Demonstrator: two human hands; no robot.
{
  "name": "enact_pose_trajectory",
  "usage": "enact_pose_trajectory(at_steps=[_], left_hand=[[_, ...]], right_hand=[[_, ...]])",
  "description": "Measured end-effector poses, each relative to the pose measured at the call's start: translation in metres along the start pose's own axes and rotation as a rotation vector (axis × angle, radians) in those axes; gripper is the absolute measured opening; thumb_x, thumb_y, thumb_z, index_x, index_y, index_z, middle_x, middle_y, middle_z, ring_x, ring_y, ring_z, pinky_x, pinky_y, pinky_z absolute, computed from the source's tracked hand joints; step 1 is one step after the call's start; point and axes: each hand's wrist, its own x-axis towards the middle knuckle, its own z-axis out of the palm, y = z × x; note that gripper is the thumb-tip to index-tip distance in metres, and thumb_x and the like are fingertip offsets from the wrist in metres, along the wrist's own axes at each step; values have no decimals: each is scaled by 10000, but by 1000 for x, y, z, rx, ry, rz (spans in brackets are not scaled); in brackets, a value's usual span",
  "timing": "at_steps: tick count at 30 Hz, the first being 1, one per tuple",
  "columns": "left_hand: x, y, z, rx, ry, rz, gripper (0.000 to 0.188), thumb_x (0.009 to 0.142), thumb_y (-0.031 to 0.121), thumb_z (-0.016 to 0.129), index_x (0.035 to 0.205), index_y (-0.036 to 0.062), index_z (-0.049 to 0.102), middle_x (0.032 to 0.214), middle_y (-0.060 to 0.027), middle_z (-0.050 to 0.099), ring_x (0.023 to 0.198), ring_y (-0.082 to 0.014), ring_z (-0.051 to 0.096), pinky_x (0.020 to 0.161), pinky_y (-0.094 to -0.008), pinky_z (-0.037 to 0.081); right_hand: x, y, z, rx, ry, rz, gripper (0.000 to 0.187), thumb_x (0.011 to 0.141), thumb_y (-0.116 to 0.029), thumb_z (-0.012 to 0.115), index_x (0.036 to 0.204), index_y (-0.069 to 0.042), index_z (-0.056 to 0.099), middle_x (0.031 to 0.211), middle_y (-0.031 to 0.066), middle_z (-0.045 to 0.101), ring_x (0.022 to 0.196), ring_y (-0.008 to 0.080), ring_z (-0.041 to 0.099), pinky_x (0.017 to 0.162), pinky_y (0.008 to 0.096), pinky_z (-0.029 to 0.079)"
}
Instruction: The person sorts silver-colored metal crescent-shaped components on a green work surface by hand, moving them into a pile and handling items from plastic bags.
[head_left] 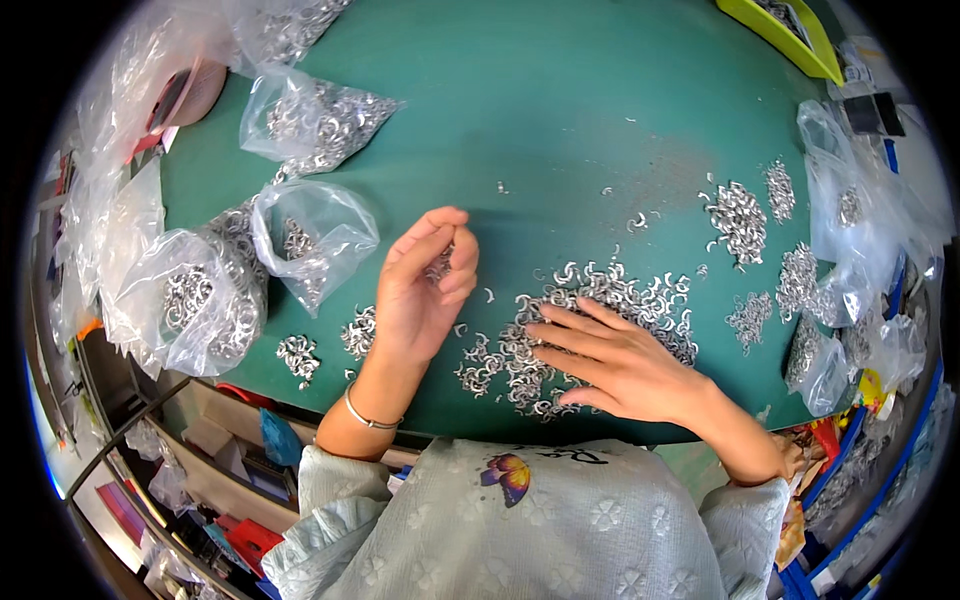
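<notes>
left hand (418, 290) is hovering raised above the green surface (560, 120), palm turned toward the right, fingers curled and pressed in so the grip is cupping a small bunch of metal clips (438, 266). cupping looks chosen so the loose pieces are not spilling out. the bunch is sitting between thumb and curled fingers, just left of the main pile; the single pieces inside are too small to read for direction.

right hand (615, 362) is lying flat on the main pile of clips (590, 310), fingers spread and pointing left, pinching nothing. the flat spread is probably thinning the heap into one layer so pieces are easy to pick.

the pile's long axis is running from near-left to far-right across the middle of the surface. the clips in it are small c-shaped curls, openings facing every way, no common direction.

small sorted heaps (742, 218) are sitting to the right, well apart from the main pile, likely counted lots kept separate. two little heaps (300, 358) are lying near the left wrist, which is wearing a thin bracelet (368, 418). clear plastic bags (310, 235) holding more clips are resting at the left, mouths slack. a yellow tray (790, 40) is sitting at the far right edge.
</notes>
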Motion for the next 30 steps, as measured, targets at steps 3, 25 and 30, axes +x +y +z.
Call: enact_pose_trajectory(at_steps=[3,25,30], left_hand=[[0,-1,0,54,-32,-6,209,978,102,441,1126,12,560,708,-17,408,546,-68,349,430,-179,286],[-131,-81,14,1883,27,294,297,843,125,689,1129,83,620,495,-63,440,398,-245,432,430,-340,333],[-126,-90,7,1940,36,226,338,868,214,666,1170,112,554,525,-88,571,487,-333,576,452,-415,421]], right_hand=[[-35,5,-4,196,415,182,215,821,-139,679,999,-20,690,1150,123,652,1153,288,570,970,421,439],[-112,-19,57,-257,425,559,1142,563,-390,864,1453,4,266,1518,214,230,1422,413,168,1130,553,153],[-79,-18,68,-286,498,463,1014,621,-352,848,1413,13,333,1491,209,281,1389,423,229,1104,555,205]])
